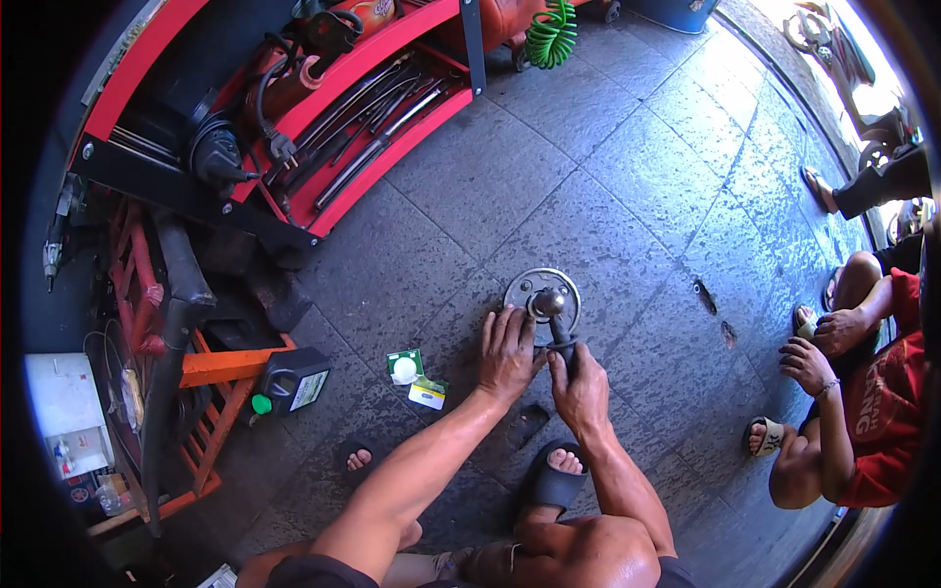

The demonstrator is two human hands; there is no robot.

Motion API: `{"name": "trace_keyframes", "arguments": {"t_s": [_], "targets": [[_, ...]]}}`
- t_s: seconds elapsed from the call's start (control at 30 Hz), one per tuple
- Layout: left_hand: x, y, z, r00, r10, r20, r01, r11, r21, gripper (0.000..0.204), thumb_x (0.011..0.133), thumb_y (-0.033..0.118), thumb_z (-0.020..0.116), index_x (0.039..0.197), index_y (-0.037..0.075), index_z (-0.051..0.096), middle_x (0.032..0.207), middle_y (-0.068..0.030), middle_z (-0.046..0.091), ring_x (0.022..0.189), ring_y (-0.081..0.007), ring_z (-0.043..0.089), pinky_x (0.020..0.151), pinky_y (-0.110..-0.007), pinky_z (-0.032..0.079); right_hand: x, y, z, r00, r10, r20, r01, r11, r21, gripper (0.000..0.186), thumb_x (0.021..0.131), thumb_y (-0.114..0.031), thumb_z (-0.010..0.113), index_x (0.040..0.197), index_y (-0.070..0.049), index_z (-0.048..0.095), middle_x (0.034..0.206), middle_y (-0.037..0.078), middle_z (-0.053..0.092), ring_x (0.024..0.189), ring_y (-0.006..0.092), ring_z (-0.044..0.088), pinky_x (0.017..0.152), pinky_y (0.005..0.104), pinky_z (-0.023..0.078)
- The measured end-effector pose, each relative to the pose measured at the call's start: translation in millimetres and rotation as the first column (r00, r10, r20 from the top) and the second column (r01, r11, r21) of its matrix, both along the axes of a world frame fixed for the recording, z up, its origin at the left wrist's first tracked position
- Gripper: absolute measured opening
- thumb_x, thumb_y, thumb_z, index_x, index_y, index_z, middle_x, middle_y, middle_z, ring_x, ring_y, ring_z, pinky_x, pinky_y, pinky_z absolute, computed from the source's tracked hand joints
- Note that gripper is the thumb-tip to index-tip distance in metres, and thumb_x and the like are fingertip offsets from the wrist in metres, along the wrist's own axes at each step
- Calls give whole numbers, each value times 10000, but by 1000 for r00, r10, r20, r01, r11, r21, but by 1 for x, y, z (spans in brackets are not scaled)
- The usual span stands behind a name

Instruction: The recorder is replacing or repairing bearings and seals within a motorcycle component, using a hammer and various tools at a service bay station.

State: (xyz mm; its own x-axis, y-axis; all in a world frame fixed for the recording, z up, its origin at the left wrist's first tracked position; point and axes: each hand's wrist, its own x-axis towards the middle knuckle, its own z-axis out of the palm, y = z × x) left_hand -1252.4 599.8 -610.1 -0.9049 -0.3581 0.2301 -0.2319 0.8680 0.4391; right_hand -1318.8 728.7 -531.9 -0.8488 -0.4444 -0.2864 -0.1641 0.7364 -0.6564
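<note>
On the dark floor tiles in front of me lies a round metal disc (518, 291) with a raised rim and a few small holes. My left hand (508, 358) presses its fingers onto the disc's near left edge, steadying it. A hammer (554, 304) with a rounded metal head and a dark handle is over the disc's middle. My right hand (580, 387) is closed round the handle, close to my left thumb. Whether the head touches the disc is hard to tell. Left of my hands lie a green packet (404, 367) and a yellow-and-white packet (427, 394).
A red tool cart (382, 162) with long tools and a corded power tool stands upper left. Below it are a black bottle (294, 380) with a green cap and an orange metal frame (221, 368). A green coiled hose (551, 39) hangs beyond. A person in red (887, 412) squats at right.
</note>
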Motion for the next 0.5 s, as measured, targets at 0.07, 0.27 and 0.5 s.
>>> {"name": "trace_keyframes", "arguments": {"t_s": [0.07,0.27,0.5], "targets": [[-1,-1,-1,999,18,30,-17,1000,-20,681,841,451,688,1323,-12,557,1328,-195,545,1330,-369,455,1131,-568,316,-1,0,0,999,29,-18,-29,1000,-5,308,945,-287,639,987,2,542,868,292,654,833,522,627,708,572,485],[-1,0,-4,999,25,23,-25,999,-23,672,806,428,725,1309,9,575,1326,-181,547,1314,-362,464,1120,-564,322,1,1,1,1000,31,-2,-31,999,-40,314,948,-289,633,1019,7,557,895,299,663,859,523,632,726,577,493],[-9,1,14,999,10,52,-7,999,-45,703,790,475,735,1291,14,559,1289,-189,541,1273,-366,472,1072,-555,342,1,9,3,999,-38,13,39,996,-77,318,936,-284,666,1013,12,581,870,295,657,800,504,634,682,532,491]]}}
